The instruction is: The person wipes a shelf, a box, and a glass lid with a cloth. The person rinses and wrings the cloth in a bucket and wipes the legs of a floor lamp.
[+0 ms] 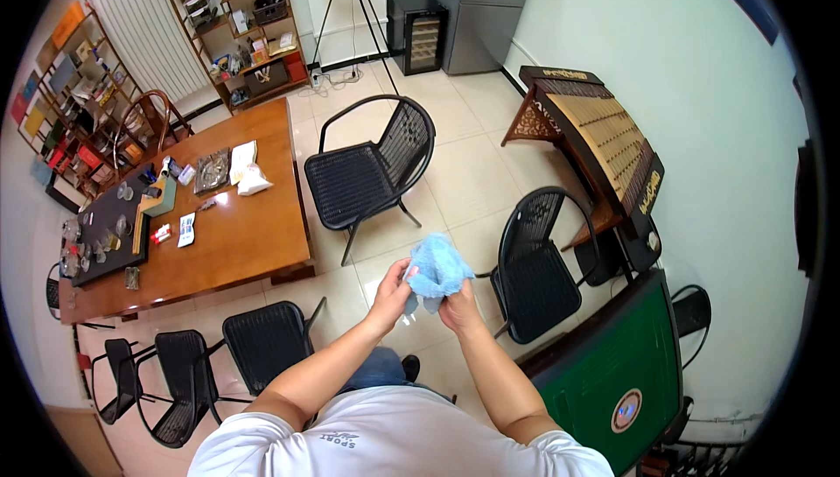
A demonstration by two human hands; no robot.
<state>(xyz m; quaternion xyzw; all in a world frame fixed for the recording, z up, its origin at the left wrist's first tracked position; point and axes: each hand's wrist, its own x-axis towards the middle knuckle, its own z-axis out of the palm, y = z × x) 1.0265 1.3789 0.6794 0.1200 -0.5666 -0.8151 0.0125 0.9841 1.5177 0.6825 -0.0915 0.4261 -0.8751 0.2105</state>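
Note:
A light blue cloth (pixel 438 265) is bunched up in front of my body, held in the air over the tiled floor. My left hand (pixel 396 288) grips its left side, with the thumb on top. At the lower right edge, my right hand (pixel 459 306) is closed on the cloth, and its fingers are partly hidden beneath the folds. A loose corner of the cloth hangs down between both hands.
Black woven armchairs stand ahead (pixel 354 181) and to the right (pixel 538 286). A wooden table (pixel 262 234) with tea ware is at the left. A green-topped game table (pixel 610 359) and a hammered dulcimer (pixel 590 129) line the right wall.

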